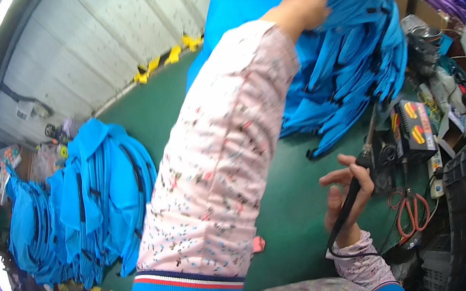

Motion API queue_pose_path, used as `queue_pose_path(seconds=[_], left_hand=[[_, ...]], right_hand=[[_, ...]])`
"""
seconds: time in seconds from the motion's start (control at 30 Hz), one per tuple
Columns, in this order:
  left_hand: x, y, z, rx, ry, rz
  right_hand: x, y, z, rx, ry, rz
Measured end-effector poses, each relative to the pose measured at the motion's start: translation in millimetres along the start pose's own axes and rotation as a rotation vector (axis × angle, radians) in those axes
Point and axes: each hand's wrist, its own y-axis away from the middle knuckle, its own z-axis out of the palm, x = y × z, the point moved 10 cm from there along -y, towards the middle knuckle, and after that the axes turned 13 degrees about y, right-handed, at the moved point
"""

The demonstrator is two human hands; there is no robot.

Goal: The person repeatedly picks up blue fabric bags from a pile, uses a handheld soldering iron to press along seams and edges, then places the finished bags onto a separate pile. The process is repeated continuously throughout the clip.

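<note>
My left hand [303, 7] is stretched far out, its fingers closed on the top piece of a heap of bright blue fabric items with black straps [352, 63] at the far right of the green table [288, 197]. My left forearm in a pink speckled sleeve crosses the middle of the view. My right hand [347, 192] is near the table's right side, gripping a black-handled tool [362, 172] with a thin metal tip and a black cord looping down from it.
A second heap of blue fabric items [83, 202] lies on the left. Orange-handled scissors [412, 209], a black box with yellow and red marks [415, 129] and mixed clutter sit along the right edge. A white wall stands behind.
</note>
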Motion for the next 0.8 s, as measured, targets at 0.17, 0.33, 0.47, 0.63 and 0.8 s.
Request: queue_pose_path(seconds=[0.17,0.33,0.47,0.63,0.8], left_hand=[[75.1,74.7,-33.1,0.437,-0.199,0.421],[69.5,313.3,3.3,-0.414,-0.028,-0.337],[110.4,488.3,18.7,-0.508,0.227,-0.596],[121.6,523.9,11.5,-0.032,0.385,-0.698],[114.4,518.1,26.8,0.290,0.323,-0.731]], right_hand=[[-0.3,2.8,6.9,-0.077,-0.080,0.066],[-17.6,6.1,36.2,-0.263,-0.091,0.046],[-45.6,54.4,90.7,-0.693,-0.096,0.087],[-77.2,121.6,117.1,-0.899,-0.046,-0.082],[-93.8,128.1,140.4,-0.800,0.001,-0.247]])
